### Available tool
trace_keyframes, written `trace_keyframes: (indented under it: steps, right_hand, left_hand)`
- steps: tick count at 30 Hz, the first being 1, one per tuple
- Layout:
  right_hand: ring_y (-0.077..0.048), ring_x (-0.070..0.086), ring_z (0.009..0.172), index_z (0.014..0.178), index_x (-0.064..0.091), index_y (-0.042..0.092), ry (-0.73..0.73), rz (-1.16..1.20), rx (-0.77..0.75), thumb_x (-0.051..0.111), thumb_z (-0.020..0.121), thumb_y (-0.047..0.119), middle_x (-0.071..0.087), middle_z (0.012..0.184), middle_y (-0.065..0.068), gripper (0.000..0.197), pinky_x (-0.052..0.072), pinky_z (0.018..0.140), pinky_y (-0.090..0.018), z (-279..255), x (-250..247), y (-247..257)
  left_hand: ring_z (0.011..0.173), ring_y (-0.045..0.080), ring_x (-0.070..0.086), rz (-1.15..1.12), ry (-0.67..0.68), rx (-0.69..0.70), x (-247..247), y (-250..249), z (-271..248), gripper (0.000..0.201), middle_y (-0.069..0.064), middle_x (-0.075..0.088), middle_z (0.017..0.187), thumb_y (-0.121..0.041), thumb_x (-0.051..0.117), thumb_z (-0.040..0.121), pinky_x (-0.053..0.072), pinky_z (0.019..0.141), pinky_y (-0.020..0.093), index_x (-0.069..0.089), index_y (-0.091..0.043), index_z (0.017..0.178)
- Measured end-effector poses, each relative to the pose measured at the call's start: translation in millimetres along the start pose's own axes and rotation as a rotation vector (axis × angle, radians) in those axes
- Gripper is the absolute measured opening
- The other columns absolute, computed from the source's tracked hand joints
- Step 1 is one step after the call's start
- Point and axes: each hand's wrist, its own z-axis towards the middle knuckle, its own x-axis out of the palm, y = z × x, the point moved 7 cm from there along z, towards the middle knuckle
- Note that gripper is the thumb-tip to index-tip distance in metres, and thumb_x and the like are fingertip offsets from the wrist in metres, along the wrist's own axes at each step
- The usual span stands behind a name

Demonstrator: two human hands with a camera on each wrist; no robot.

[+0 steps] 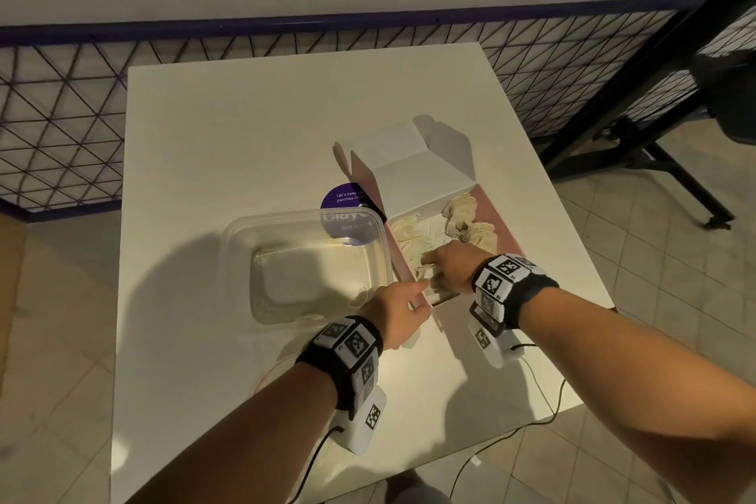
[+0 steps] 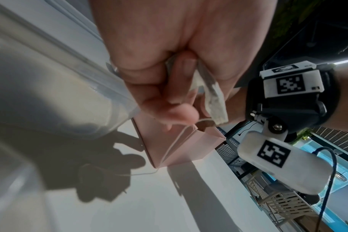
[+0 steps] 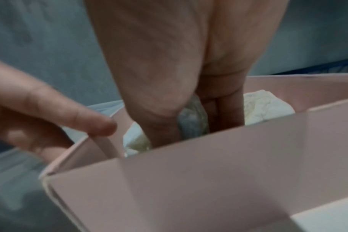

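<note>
An open pink box [image 1: 506,231] stands on the white table [image 1: 245,135], its white lid [image 1: 413,172] folded back. Several crumpled pale tea bags [image 1: 462,209] lie inside. My right hand [image 1: 446,266] reaches down into the box's near end and pinches a greyish tea bag [image 3: 193,119] between thumb and fingers. My left hand [image 1: 403,309] is at the box's near left corner. It grips another tea bag [image 2: 210,97] in curled fingers, and its string [image 2: 175,141] trails down over the pink box [image 2: 165,150]. One finger [image 3: 89,120] of the left hand rests on the box's rim.
A clear plastic container [image 1: 229,241] sits just left of the box, touching it, with a purple round label [image 1: 341,198] behind it. A wire-mesh railing [image 1: 61,127] runs behind the table. A black stand [image 1: 654,94] is at the right. Cables [image 1: 544,393] hang from both wrists.
</note>
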Motion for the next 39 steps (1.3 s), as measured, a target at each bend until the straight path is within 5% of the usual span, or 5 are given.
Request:
trace_keyframes:
  steps: [13,18,25,32,39]
  right_hand:
    - [-0.026,0.051,0.12,0.139,0.042,0.019,0.067,0.083,-0.045,0.068,0.083,0.017,0.055,0.132,-0.007,0.062,0.041,0.098,-0.033,11.1,13.3,-3.3]
    - [-0.023,0.054,0.083,0.11,0.056,0.016,-0.079,0.114,-0.1,0.062,0.08,0.009,0.058,0.089,-0.006,0.031,0.041,0.069,-0.028,14.4,3.6,4.4]
    - [-0.026,0.06,0.092,0.125,0.048,0.019,-0.043,0.11,-0.079,0.064,0.081,0.013,0.064,0.102,-0.011,0.047,0.046,0.071,-0.03,11.2,14.2,-0.7]
    - [-0.031,0.062,0.093,0.118,0.048,0.014,-0.121,0.053,-0.068,0.065,0.078,0.01,0.062,0.105,-0.015,0.044,0.05,0.073,-0.034,19.3,7.8,6.4]
    - [-0.028,0.059,0.101,0.127,0.049,0.018,-0.046,0.085,-0.113,0.061,0.083,0.008,0.062,0.111,-0.012,0.047,0.051,0.081,-0.035,15.2,16.5,2.3]
  left_hand:
    - [0.118,0.027,0.055,-0.028,-0.003,-0.006,0.3,0.2,-1.0,0.05,0.002,0.051,0.142,-0.029,0.051,0.095,0.06,0.064,0.031,0.042,-0.029,0.144]
    - [0.109,0.025,0.059,-0.017,-0.003,0.004,-1.1,-0.9,-0.6,0.049,-0.001,0.053,0.14,-0.028,0.052,0.094,0.058,0.053,0.028,0.044,-0.029,0.142]
    - [0.11,0.026,0.057,-0.023,0.008,0.011,0.0,-1.4,-0.7,0.049,-0.002,0.05,0.142,-0.028,0.051,0.095,0.054,0.048,0.021,0.043,-0.027,0.143]
    - [0.114,0.024,0.058,0.051,-0.015,0.043,-0.9,-1.5,0.6,0.049,0.0,0.054,0.14,-0.028,0.05,0.095,0.052,0.075,0.027,0.044,-0.026,0.143]
    - [0.117,0.024,0.057,0.044,-0.009,0.042,-0.8,-0.6,0.8,0.049,0.002,0.052,0.142,-0.03,0.05,0.095,0.053,0.068,0.024,0.043,-0.026,0.143]
